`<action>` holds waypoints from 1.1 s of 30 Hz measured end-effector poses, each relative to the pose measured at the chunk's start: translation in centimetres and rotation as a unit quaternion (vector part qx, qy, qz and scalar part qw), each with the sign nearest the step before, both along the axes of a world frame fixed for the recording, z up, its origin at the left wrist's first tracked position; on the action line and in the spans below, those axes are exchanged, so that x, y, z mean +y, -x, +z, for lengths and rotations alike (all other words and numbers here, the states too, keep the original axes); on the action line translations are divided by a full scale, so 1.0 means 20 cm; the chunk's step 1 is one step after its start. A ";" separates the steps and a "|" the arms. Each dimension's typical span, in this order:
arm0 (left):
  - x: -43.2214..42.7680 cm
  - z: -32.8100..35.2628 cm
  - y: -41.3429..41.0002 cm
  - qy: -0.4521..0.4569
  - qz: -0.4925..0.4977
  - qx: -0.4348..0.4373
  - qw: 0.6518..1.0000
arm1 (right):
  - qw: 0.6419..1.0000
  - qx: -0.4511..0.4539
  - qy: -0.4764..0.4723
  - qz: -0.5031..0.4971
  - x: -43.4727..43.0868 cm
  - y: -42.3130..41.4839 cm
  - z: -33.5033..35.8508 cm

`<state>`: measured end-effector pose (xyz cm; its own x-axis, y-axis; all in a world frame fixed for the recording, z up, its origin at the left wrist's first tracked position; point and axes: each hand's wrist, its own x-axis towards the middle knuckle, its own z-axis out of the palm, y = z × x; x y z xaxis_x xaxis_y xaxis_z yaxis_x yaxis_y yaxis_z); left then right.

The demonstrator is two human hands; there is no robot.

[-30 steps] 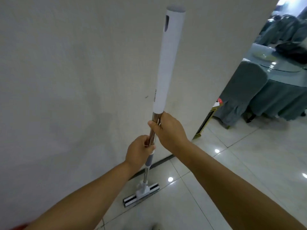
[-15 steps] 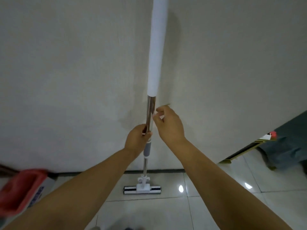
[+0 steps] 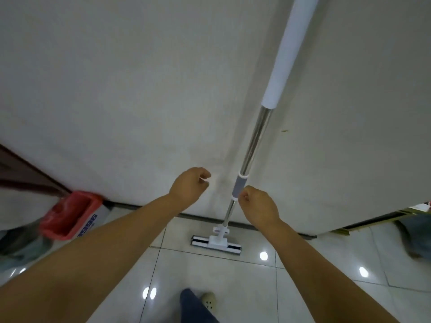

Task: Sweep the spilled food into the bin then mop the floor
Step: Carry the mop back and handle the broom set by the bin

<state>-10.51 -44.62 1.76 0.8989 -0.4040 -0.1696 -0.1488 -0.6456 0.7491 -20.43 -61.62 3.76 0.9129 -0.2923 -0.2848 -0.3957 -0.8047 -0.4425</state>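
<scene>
Both hands have come off the mop (image 3: pixel 256 134) since half a second ago, when they were closed round its steel shaft; the view has also swung left, bringing a red container (image 3: pixel 70 215) into fuller sight.

Mop: propped against the wall (image 3: pixel 116 89), handle slanting up and to the right, head (image 3: pixel 215 242) flat on the floor (image 3: pixel 210 276) at the foot of the wall, just off the skirting.

Step in hand, as judged: parking the mop. To do it well, the release should wait until the lean is steady; glossy tile could let the head slide out, so a hand kept close is prudent.

Left hand (image 3: pixel 190 187): clear of the shaft, fingers loosely curled, holding nothing.

Right hand (image 3: pixel 258 206): just beside the grey collar (image 3: pixel 240 185), fingers curled but not wrapped round it. Whether a fingertip brushes the shaft cannot be told. The hands are apart, shaft between them.

Red container: on the floor at the left, against the wall. One shoe (image 3: pixel 208 299) shows at the near edge.
</scene>
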 end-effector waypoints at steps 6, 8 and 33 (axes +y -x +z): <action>0.93 -0.09 0.17 -0.022 0.115 0.084 0.990 | 0.983 0.110 0.108 0.104 0.49 -0.04 -0.01; 1.29 -0.10 0.25 -0.021 0.155 0.085 0.984 | 0.972 0.123 0.137 0.144 0.73 -0.05 -0.02; 3.90 0.02 0.63 -0.026 0.492 0.057 0.868 | 0.878 -0.047 0.068 0.472 3.79 -0.57 0.13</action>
<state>-23.12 33.32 2.19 0.7810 0.5603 -0.2760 0.5673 -0.4515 0.6887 -9.13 14.11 6.40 0.7844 0.5813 -0.2161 0.5089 -0.8025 -0.3116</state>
